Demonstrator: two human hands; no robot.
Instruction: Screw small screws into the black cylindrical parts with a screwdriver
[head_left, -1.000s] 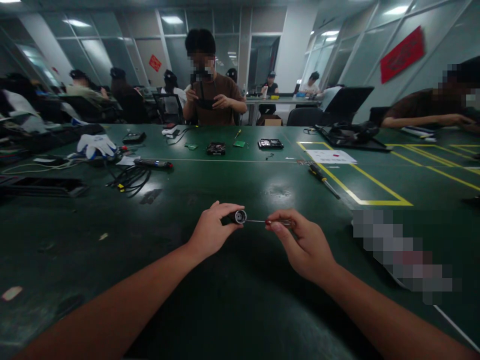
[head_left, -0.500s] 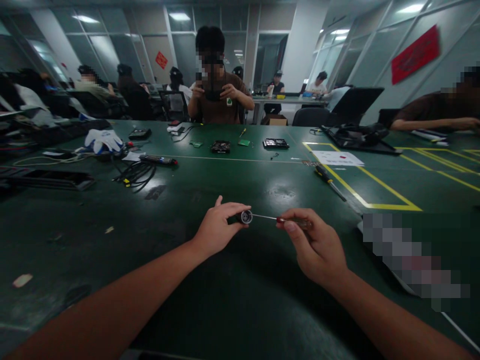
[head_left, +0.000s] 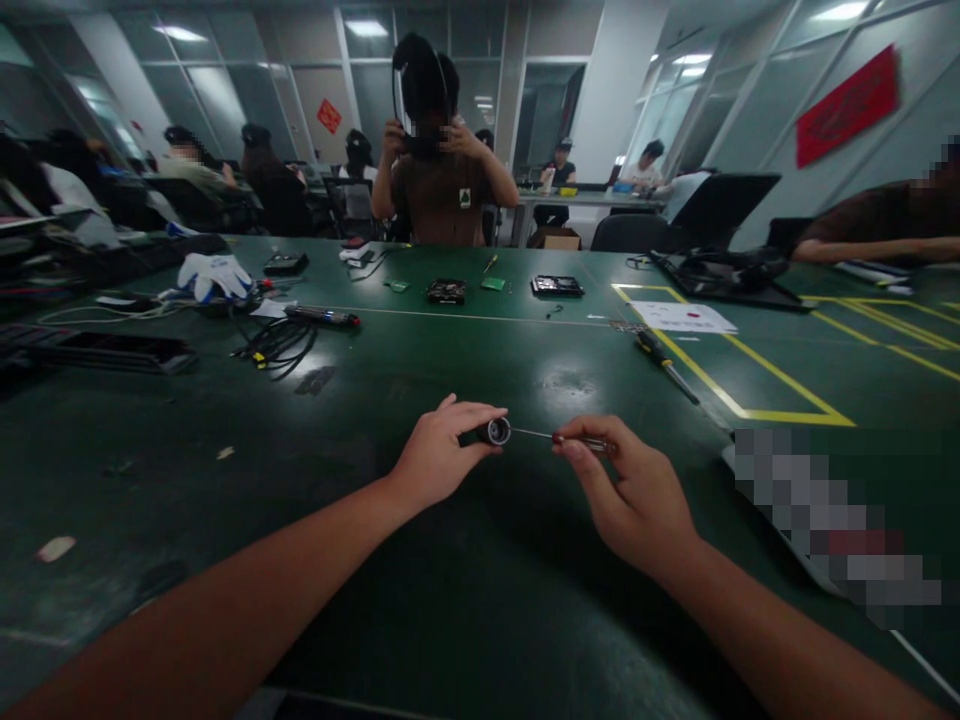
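My left hand (head_left: 442, 450) pinches a small round dark part (head_left: 498, 431) between thumb and fingers; its pale-rimmed hollow end faces me, and its exact kind cannot be made out. From the other side, my right hand (head_left: 634, 485) grips a thin screwdriver (head_left: 596, 443) by its clear handle with a red collar. The metal shaft points left, and its tip meets or nearly meets the part's right rim; contact is too small to tell. Both hands are held over the green table (head_left: 420, 620).
Farther back lie a yellow-black screwdriver (head_left: 664, 362), a paper sheet (head_left: 684, 317), black devices (head_left: 446, 291), a green circuit board (head_left: 493, 284), coiled cables (head_left: 281, 340) and white-blue gloves (head_left: 215, 277). A blurred-out object (head_left: 825, 530) lies at right. Across the table, a person (head_left: 442, 190) raises headgear.
The person across the table has lifted the headgear up toward the head. My hands keep nearly the same pose, with the round part turned slightly. The whole view has shifted a little.
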